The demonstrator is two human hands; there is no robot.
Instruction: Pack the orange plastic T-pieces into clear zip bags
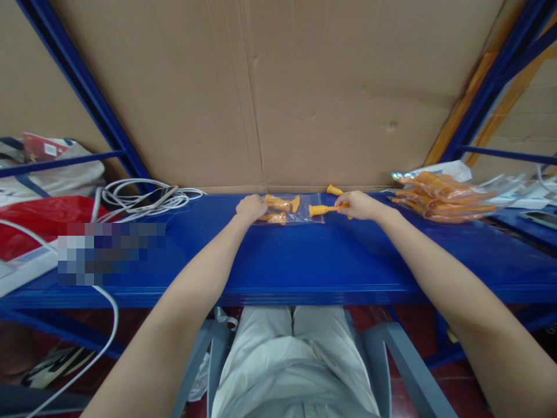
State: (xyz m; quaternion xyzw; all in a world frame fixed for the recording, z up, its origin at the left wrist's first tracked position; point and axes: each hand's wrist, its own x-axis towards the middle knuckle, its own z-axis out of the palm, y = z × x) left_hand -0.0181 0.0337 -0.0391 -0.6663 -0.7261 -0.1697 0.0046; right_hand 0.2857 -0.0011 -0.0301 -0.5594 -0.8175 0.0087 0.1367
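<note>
A small clear plastic bag [300, 213] lies on the blue shelf [304, 261] near the cardboard back wall, with two orange plastic pieces [281, 203] inside it. My left hand [251, 207] is closed on the bag's left end. My right hand [359, 205] pinches another orange plastic piece [322, 209] whose tip lies at the bag's right opening. One more loose orange piece [334, 190] rests just behind my right hand.
A pile of filled bags of orange pieces [439, 194] sits at the right. Coiled white cable [143, 196] lies at the left beside a red bag [39, 223]. Cardboard [278, 93] backs the shelf. Blue frame posts stand on both sides.
</note>
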